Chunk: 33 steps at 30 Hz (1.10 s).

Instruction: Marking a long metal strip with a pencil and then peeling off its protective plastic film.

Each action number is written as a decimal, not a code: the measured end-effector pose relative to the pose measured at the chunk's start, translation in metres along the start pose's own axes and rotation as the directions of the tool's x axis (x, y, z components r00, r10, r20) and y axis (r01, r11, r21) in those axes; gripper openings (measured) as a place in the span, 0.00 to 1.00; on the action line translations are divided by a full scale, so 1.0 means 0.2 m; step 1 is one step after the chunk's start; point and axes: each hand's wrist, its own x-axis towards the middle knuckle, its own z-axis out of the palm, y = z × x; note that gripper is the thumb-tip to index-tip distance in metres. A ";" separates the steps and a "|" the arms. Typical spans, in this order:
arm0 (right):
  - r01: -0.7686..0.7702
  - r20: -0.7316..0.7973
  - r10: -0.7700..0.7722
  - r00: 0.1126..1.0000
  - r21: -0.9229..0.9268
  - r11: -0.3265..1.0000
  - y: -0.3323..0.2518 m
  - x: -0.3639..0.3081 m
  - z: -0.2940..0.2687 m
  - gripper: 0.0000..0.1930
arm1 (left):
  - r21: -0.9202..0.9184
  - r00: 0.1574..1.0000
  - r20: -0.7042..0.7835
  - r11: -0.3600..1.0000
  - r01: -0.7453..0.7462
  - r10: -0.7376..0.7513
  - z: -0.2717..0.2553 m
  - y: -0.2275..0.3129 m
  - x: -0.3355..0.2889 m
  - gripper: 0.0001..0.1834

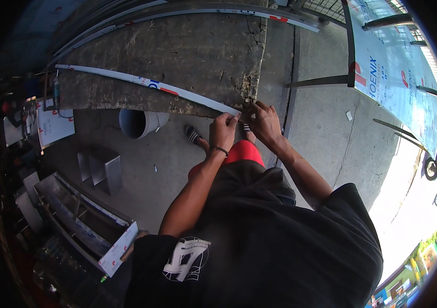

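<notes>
A grey concrete floor (321, 128) spreads beneath an open-sided metal workshop, where a person in a black T-shirt and red shorts stands at the near corner of a broad, scarred workbench (177, 46) with a dark, worn top. At right stands a large blue-white, film-covered metal panel (382, 61) on dark legs, its wrapping likely left on to guard the surface from scratches. A long metal trough frame (118, 250), with a filmed end plate, rests on the left, well apart from the hands.

Slim, film-wrapped metal lengths (203, 11) lie along the bench's far edge, a placement that seems to leave the middle free. A single narrow, white-filmed metal strip (149, 82) crosses the bench top diagonally, its near end at the corner by the person; the bench probably carries most of its weight, so the hands need only steady that end. A pale grey, round bucket (155, 123) sits below the bench edge; whether upright or tipped is hard to tell.

The left hand (223, 131) pinches the strip's near end between thumb and fingers, apparently to keep it from shifting. The right hand (265, 123) is curled just beside it, fingers bent inward; what they grip, if anything, cannot be told. A dark beaded bracelet (222, 151) circles the left wrist.
</notes>
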 end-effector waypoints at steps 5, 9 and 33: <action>0.002 0.059 0.002 0.998 -0.059 0.998 -0.01 0.03 0.02 0.08 | -0.016 0.998 0.049 0.999 0.047 -0.046 -0.04 -0.02 -0.01 0.14; 0.023 0.062 -0.016 0.998 -0.113 0.993 0.00 0.04 0.04 0.07 | -0.077 0.995 0.073 0.994 0.081 -0.075 -0.06 -0.07 -0.04 0.13; 0.244 0.150 -0.217 0.965 -0.199 0.949 0.07 -0.03 -0.08 0.15 | -0.040 0.997 0.075 0.999 -0.006 0.009 -0.09 -0.08 -0.03 0.13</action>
